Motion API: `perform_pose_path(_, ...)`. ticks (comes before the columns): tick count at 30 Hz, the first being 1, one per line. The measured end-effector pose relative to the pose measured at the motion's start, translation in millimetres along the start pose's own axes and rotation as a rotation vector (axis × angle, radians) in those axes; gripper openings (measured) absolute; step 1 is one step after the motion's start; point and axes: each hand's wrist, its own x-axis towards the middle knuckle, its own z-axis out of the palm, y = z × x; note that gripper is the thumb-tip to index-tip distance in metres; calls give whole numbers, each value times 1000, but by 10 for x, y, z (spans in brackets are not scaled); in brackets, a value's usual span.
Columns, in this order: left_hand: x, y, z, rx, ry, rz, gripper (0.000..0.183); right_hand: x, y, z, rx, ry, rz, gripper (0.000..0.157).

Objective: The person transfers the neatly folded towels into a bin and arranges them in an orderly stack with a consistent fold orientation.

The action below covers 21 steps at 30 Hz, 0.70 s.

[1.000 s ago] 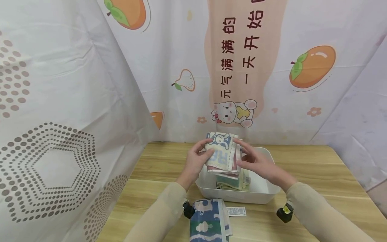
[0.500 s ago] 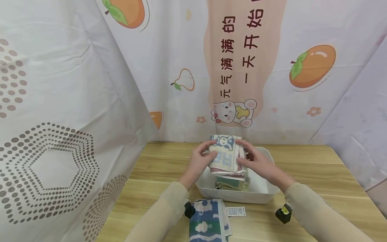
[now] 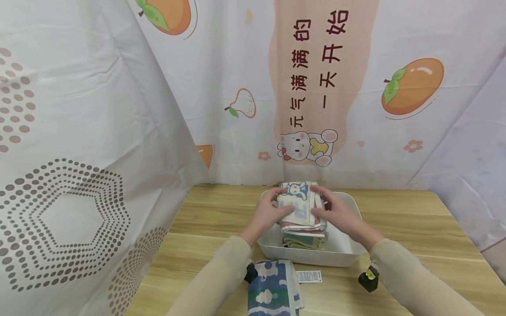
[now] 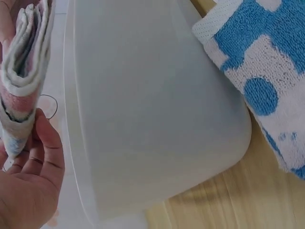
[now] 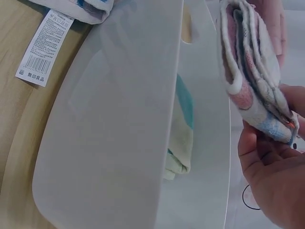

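A folded cream towel (image 3: 298,208) with a blue bunny print and pinkish layers below is gripped from both sides over the white bin (image 3: 316,256). My left hand (image 3: 272,210) has its thumb on the front of the towel's left edge, while my right hand (image 3: 337,213) pinches the right edge. The wrist views show the towel's stacked folds edge-on, with the fingers of the left hand (image 4: 35,179) and the right hand (image 5: 279,167) around its ends. Below it in the bin lies a folded green and yellow towel (image 3: 303,242), partly hidden.
A folded blue and green patterned towel (image 3: 269,292) lies on the wooden table (image 3: 415,237) in front of the bin. Its white paper label (image 3: 309,276) sticks out to the right. A printed curtain (image 3: 237,57) hangs behind the table.
Both hands have lowered the cream towel and shifted it slightly right over the bin, nearer the green and yellow towel. The blue and green towel stays put.
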Motion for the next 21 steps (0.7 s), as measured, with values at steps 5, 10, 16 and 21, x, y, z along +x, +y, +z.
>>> perform_pose_path(5, 26, -29, 43, 49, -17, -19, 56, 17, 45, 14, -31, 7, 13, 68)
perform_pose_path(10, 38, -63, 78, 124, -46, -24, 56, 22, 90, 21, -24, 4, 28, 67)
perform_pose_path(16, 49, -159, 105, 184, -110, -37, 60, 35, 176, 39, 4, -6, 45, 66)
perform_pose_path(21, 53, -243, 135, 205, -151, -59, 64, 25, 244, 75, 15, -19, 60, 65)
